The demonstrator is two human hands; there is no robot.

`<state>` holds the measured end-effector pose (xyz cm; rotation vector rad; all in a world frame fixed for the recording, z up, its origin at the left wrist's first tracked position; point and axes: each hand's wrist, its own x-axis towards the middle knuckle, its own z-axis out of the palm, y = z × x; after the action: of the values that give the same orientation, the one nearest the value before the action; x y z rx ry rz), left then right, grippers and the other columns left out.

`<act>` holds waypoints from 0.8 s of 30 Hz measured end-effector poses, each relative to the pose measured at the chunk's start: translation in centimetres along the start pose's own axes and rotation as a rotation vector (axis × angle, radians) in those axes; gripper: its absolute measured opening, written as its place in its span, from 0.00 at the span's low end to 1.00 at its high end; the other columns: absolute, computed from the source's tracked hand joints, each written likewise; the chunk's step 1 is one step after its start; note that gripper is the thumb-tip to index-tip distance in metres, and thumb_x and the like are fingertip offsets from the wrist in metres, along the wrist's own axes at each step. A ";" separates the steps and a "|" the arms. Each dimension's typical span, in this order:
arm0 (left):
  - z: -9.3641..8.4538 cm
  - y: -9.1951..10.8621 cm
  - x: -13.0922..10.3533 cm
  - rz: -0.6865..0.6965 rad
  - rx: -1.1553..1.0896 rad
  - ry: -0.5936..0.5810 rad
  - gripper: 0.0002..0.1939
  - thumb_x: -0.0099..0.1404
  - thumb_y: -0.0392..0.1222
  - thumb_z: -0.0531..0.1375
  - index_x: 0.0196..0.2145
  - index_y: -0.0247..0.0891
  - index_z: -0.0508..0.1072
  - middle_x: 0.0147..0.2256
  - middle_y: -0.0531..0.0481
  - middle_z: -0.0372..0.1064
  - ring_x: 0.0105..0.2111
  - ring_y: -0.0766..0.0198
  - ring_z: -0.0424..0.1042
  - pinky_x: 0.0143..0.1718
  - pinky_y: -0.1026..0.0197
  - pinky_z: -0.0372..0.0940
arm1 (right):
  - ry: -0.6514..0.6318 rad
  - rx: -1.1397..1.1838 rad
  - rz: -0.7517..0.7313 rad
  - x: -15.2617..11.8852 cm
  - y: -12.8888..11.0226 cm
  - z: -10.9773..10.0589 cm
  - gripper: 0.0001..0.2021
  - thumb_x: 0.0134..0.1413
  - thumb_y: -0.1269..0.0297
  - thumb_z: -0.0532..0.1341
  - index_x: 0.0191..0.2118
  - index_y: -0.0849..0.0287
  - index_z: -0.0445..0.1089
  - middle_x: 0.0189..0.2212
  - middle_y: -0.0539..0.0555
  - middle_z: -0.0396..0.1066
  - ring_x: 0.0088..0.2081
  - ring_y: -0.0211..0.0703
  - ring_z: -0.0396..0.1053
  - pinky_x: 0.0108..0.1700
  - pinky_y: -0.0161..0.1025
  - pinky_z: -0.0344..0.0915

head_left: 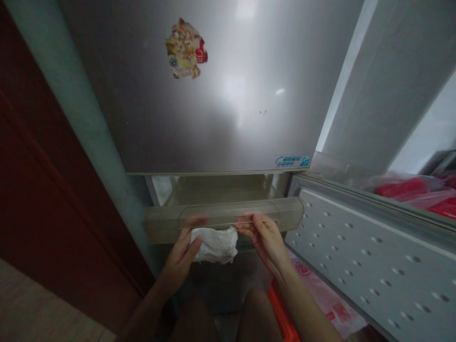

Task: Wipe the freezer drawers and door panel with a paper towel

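Note:
My left hand [181, 251] is closed on a crumpled white cloth [214, 245], thumb on its near side; the cloth looks grimy at its lower right. Behind it is the front of a pulled-out, translucent freezer drawer [167, 212]. My right hand [262, 233] is at the drawer front, just right of the cloth, thumb and fingers pinched together. A thin pale line runs between the hands along the drawer front; whether it is the drawer's lip or a strand I cannot tell. What the right fingertips grip is unclear.
Above is the shut silver fridge door [228, 95] with a food sticker [185, 50]. At right, the lower door [370, 256] stands open, with plastic bags [335, 304] beneath it and an orange object [283, 311] beside my knees. A dark red panel [53, 190] stands at left.

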<state>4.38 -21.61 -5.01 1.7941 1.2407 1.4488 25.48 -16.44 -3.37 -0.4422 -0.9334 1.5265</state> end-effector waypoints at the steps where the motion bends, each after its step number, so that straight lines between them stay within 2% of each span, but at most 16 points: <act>1: 0.0 -0.1 0.3 -0.004 -0.012 0.006 0.23 0.71 0.54 0.51 0.56 0.38 0.68 0.58 0.42 0.63 0.61 0.52 0.59 0.64 0.53 0.52 | -0.008 -0.009 0.009 0.3 0.0 -0.2 0.15 0.45 0.54 0.72 0.34 0.60 0.78 0.30 0.56 0.80 0.30 0.39 0.78 0.35 0.31 0.75; 6: 0.1 -0.8 1.9 -0.023 -0.046 -0.006 0.26 0.68 0.59 0.52 0.55 0.39 0.69 0.58 0.42 0.63 0.61 0.51 0.59 0.63 0.53 0.52 | -0.049 -0.074 0.000 2.2 0.1 -1.4 0.15 0.48 0.54 0.70 0.38 0.60 0.78 0.34 0.57 0.80 0.34 0.41 0.78 0.36 0.33 0.75; 10: 0.0 -1.6 3.6 -0.034 -0.058 -0.035 0.28 0.66 0.61 0.54 0.55 0.39 0.69 0.58 0.41 0.63 0.60 0.48 0.60 0.61 0.49 0.55 | -0.059 -0.130 -0.046 3.9 0.5 -2.1 0.15 0.49 0.53 0.69 0.37 0.59 0.77 0.33 0.56 0.80 0.35 0.41 0.77 0.36 0.33 0.74; 16: 0.0 -3.4 6.0 -0.037 -0.035 -0.023 0.23 0.66 0.60 0.55 0.44 0.37 0.75 0.53 0.40 0.66 0.56 0.48 0.62 0.56 0.52 0.60 | -0.026 -0.157 -0.077 6.3 1.2 -2.0 0.18 0.43 0.49 0.71 0.33 0.59 0.77 0.31 0.53 0.79 0.33 0.39 0.76 0.37 0.34 0.72; 21: -0.1 -5.0 7.2 -0.075 -0.085 -0.054 0.24 0.67 0.59 0.54 0.50 0.38 0.72 0.58 0.41 0.60 0.55 0.51 0.62 0.51 0.56 0.63 | -0.011 -0.194 -0.080 7.4 1.4 -2.0 0.18 0.42 0.48 0.70 0.30 0.59 0.77 0.32 0.54 0.79 0.34 0.40 0.76 0.40 0.36 0.72; 24: 0.0 -5.3 7.5 -0.080 -0.093 -0.069 0.24 0.68 0.59 0.53 0.49 0.37 0.72 0.60 0.41 0.58 0.57 0.52 0.60 0.53 0.58 0.62 | -0.003 -0.215 -0.085 7.7 1.6 -2.0 0.19 0.42 0.46 0.70 0.31 0.59 0.77 0.32 0.54 0.79 0.35 0.41 0.76 0.40 0.37 0.72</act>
<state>2.66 -12.60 -5.88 1.6991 1.1774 1.3668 24.39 -8.39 -3.96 -0.5466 -1.1103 1.3567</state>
